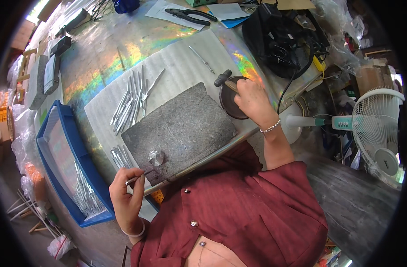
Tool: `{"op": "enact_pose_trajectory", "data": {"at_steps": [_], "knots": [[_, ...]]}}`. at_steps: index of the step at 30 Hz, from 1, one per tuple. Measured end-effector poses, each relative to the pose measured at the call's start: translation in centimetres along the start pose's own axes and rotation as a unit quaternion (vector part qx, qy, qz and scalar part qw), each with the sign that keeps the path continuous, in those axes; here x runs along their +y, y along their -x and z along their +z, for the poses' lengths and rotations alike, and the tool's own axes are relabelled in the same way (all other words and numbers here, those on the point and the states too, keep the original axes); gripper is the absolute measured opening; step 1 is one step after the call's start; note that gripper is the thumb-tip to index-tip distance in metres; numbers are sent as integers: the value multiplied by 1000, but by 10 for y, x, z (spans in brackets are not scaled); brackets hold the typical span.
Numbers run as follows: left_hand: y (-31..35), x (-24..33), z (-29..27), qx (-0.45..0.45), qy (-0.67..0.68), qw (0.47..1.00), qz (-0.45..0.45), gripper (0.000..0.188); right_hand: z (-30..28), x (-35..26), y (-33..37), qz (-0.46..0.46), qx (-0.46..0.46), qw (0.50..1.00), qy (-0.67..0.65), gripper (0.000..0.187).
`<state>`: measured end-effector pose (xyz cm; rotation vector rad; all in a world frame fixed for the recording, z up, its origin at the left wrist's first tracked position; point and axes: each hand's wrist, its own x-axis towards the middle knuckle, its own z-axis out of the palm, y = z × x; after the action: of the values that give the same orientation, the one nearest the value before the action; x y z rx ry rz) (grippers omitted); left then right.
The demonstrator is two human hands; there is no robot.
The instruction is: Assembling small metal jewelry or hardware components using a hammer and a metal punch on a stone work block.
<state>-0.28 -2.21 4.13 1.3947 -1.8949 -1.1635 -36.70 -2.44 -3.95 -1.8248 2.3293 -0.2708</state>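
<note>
Between the thumb and fingers of my left hand [127, 189] is a thin metal rod [133, 180], at the near left corner of a grey stone slab [185, 118]. A shiny round metal piece [156, 157] sits on the slab close to that hand. My right hand [255, 101] grips a small hammer [223, 78] near its dark head. The hammer and hand are over a dark round dish [230, 101] at the slab's right edge. Slender silvery metal pieces [131, 100] lie in a pile left of the slab, with a smaller bunch [122, 158] nearer me.
A blue tray [93, 155] with more slender metal pieces stands at the left. White foam sheet [170, 62] lies under the slab, with one thin metal tool [201, 59] on it. Pliers [190, 16] and a black mesh bag [274, 40] are behind; a fan [379, 127] stands right.
</note>
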Motion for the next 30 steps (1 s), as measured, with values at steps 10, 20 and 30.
{"op": "enact_pose_trajectory", "data": {"at_steps": [10, 20, 30], "knots": [[-6, -24, 14, -67, 9, 996, 62, 11, -16, 16, -18, -91, -32, 990, -107, 16], [11, -24, 11, 16, 300, 951, -68, 17, -43, -69, 13, -6, -104, 661, -743, 5], [7, -24, 24, -17, 596, 795, -109, 24, -35, -128, 36, 45, -335, 582, -739, 14]]}}
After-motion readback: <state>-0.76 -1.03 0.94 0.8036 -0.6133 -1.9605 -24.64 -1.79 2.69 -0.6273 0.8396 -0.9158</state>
